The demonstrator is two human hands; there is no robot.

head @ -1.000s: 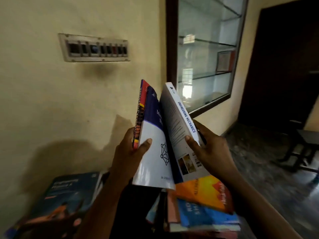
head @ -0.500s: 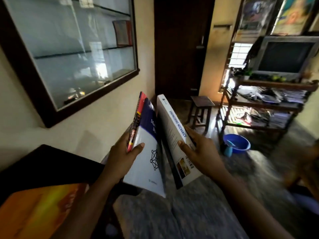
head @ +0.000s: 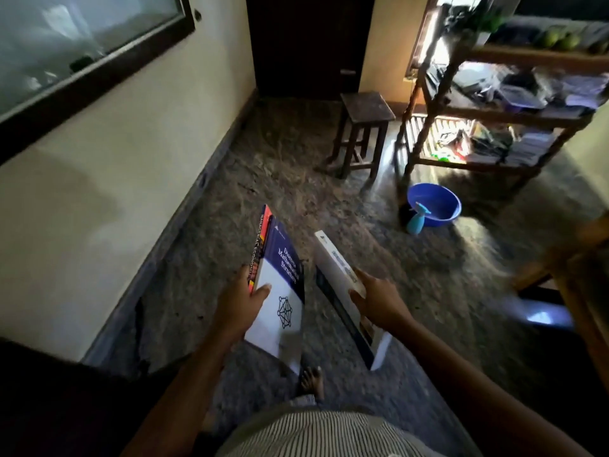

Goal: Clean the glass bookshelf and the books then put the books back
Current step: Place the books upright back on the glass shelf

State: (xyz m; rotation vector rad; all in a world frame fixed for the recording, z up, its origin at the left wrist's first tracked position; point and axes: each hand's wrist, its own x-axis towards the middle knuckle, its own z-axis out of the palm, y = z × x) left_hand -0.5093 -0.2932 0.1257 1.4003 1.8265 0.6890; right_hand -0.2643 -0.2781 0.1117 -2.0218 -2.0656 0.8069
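My left hand (head: pixel 239 303) grips two books together: a blue-and-white Discrete Mathematical Structure book (head: pixel 282 285) and a thin red-spined book (head: pixel 260 245) behind it. My right hand (head: pixel 379 300) holds a white Engineering Mechanics book (head: pixel 339 275) by its spine, tilted, apart from the left pair. Both are held over the floor in front of me. The glass bookshelf (head: pixel 75 44) with its dark wooden frame is set in the wall at the upper left; its glass is shut and little shows behind it.
A wooden stool (head: pixel 362 127) stands by the dark door. A blue basin (head: pixel 435 202) with a light-blue spray bottle (head: pixel 416 221) sits on the stone floor. A cluttered wooden rack (head: pixel 494 110) is at right. My bare foot (head: pixel 311 380) shows below the books.
The view has swung right and down, away from the book pile and the shelf toward the floor. The two hands have drawn apart, so the white book is now separate from the left pair.
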